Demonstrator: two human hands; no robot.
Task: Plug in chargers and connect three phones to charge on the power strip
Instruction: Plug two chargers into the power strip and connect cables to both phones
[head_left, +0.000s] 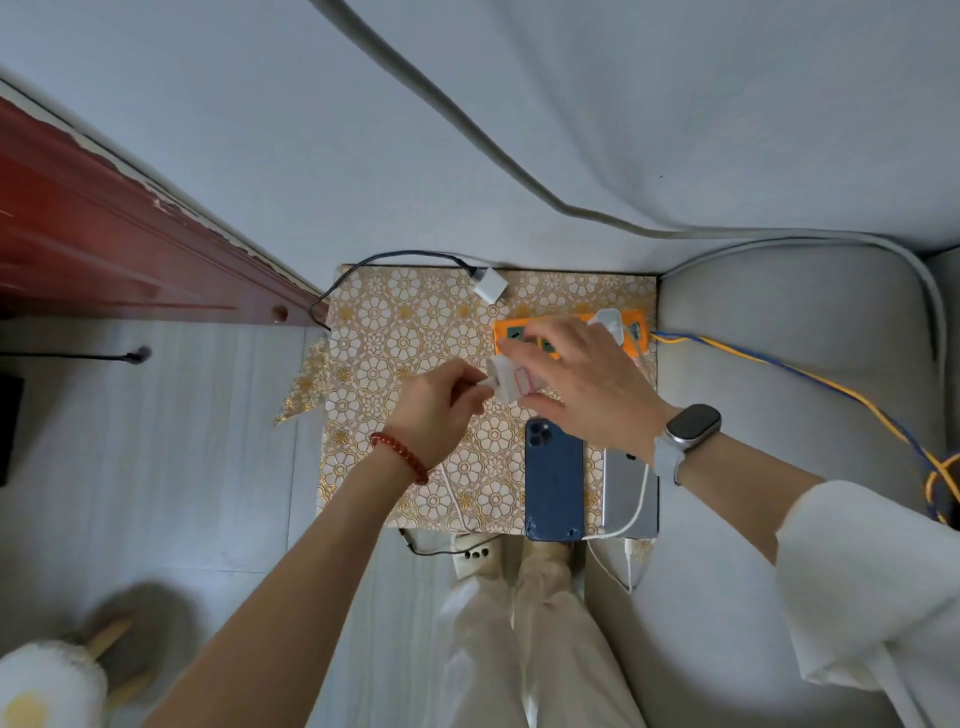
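An orange power strip lies at the back right of a small table with a gold flower-patterned cloth. One white charger is plugged into the strip's right end. My right hand holds a white charger block above the table. My left hand pinches a white cable plug at that block's left side. A blue phone lies face down at the front, and a silver phone lies to its right with a white cable over it. Another white charger with a dark cable rests at the back.
A grey sofa stands against the table's right side. A blue and yellow cord runs from the strip across the sofa. A red-brown wooden frame is at the left. A white socket with a dark cable sits below the table's front edge.
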